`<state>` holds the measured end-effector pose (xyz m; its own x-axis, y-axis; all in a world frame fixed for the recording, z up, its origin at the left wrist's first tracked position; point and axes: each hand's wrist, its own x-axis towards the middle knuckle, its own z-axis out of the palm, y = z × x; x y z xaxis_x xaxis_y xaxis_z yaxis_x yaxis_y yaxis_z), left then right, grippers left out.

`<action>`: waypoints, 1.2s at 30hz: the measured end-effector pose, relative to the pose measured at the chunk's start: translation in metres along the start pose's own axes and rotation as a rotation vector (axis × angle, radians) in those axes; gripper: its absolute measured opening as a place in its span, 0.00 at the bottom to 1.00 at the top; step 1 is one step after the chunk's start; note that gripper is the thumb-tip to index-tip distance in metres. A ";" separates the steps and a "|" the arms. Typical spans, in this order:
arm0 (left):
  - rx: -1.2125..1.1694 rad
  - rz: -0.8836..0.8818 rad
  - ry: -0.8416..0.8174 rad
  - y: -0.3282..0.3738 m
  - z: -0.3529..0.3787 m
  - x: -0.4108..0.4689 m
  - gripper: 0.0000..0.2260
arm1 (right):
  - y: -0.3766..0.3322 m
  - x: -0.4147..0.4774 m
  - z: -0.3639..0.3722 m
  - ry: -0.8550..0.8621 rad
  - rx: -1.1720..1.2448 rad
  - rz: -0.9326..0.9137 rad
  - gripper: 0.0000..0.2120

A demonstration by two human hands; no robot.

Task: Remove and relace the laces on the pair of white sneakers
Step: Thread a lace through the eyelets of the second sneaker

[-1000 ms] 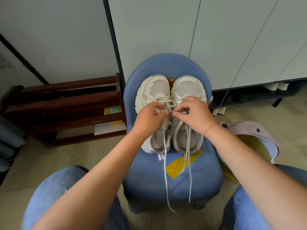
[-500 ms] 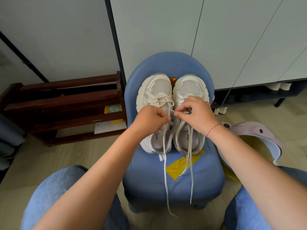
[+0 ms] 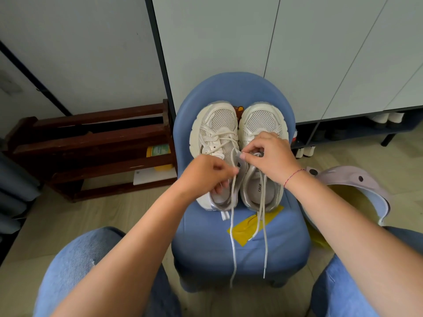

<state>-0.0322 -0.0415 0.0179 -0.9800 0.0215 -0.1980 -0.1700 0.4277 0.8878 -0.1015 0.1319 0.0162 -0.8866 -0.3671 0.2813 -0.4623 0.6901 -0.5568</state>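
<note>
Two sneakers (image 3: 217,131) | left hand (image 3: 203,172) pinches lace (image 3: 233,225) | right hand (image 3: 271,156) pinches tongue (image 3: 235,155)

Home entryway, tall white cabinet doors (image 3: 229,42) with shoes (image 3: 385,118) tucked on the open shelf (image 3: 366,133) beneath, dark wooden rack (image 3: 91,143) on pale wood-look floor (image 3: 68,213), small blue padded chair (image 3: 240,248).

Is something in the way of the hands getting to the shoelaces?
No, nothing visible blocks them. The left hand pinches a lace hanging from the left sneaker, and the right hand pinches that sneaker's grey tongue. Both hands are over the blue chair.
</note>
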 end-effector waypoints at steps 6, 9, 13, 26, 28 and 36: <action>0.045 -0.105 0.370 -0.020 -0.020 0.016 0.15 | -0.001 -0.003 0.001 0.002 0.003 0.004 0.07; -0.044 -0.193 0.252 -0.031 -0.019 0.022 0.23 | 0.000 -0.004 0.002 0.013 -0.022 0.000 0.07; 0.007 -0.175 0.210 -0.030 -0.023 0.016 0.18 | 0.000 -0.003 0.004 0.018 -0.049 0.001 0.08; -0.001 0.151 0.114 0.016 -0.027 -0.017 0.11 | -0.051 -0.012 0.001 -0.194 0.274 -0.232 0.15; 0.008 0.127 0.107 0.016 -0.033 -0.017 0.11 | -0.044 -0.009 -0.002 -0.139 0.356 -0.131 0.05; -0.036 0.078 0.095 0.015 -0.035 -0.015 0.11 | -0.022 0.005 -0.022 0.069 0.882 0.319 0.08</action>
<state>-0.0234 -0.0673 0.0492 -0.9955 -0.0333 -0.0890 -0.0949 0.3957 0.9135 -0.0956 0.1285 0.0469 -0.9818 -0.1848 0.0436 -0.0480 0.0193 -0.9987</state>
